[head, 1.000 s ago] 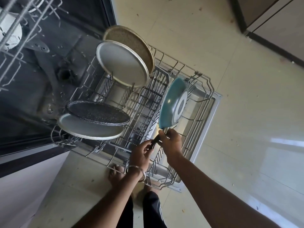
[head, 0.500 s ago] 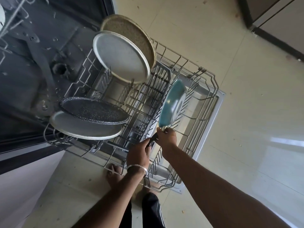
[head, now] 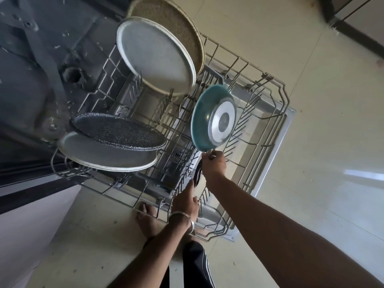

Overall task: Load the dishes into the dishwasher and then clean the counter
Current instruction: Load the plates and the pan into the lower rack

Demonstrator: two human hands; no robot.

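Gripping only the handle root, the right hand (head: 214,166) holds the teal pan (head: 213,118) on edge above the lower rack (head: 278,94) (left hand (head: 186,201) loose-fingered, just touching the black handle (head: 197,173)), so it could topple between tines.

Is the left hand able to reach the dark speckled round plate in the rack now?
Probably yes. The left hand is open and holds nothing, near the rack's front edge; the dark speckled round plate stands further left with only open wire rack between them.
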